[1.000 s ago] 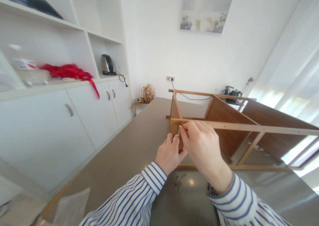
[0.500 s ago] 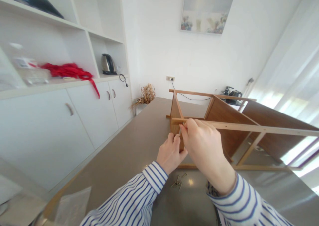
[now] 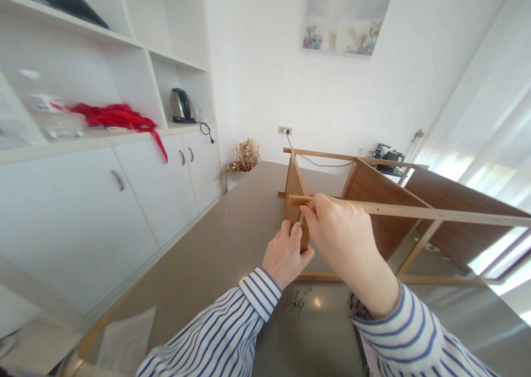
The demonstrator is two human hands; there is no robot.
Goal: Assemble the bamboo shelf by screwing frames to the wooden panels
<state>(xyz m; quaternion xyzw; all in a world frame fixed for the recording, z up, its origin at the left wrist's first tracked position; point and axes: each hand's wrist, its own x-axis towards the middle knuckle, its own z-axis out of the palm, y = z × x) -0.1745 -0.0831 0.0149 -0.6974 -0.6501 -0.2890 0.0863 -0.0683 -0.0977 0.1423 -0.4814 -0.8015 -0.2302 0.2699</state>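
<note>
A wooden shelf frame (image 3: 406,212) lies on its side on the grey table (image 3: 215,238). My left hand (image 3: 286,255) is closed round the edge of its end board (image 3: 293,186), below the upper rail. Just above, my right hand (image 3: 338,222) is closed in a pinch against the rail, close to its left end. A small metallic bit shows at the right fingertips, too covered to name. Several brass-coloured screws (image 3: 298,302) lie in a loose pile on the table below my hands.
A clear plastic bag (image 3: 126,341) lies at the table's near left. White cabinets (image 3: 74,216) run along the left, with a kettle (image 3: 181,106) and red cloth (image 3: 116,115) on the shelves. A dried plant (image 3: 245,156) stands beyond the table's far edge.
The right wrist has turned slightly and its fingers have shifted a little at the rail. The left hand keeps its grip on the board. The view has moved very slightly.
</note>
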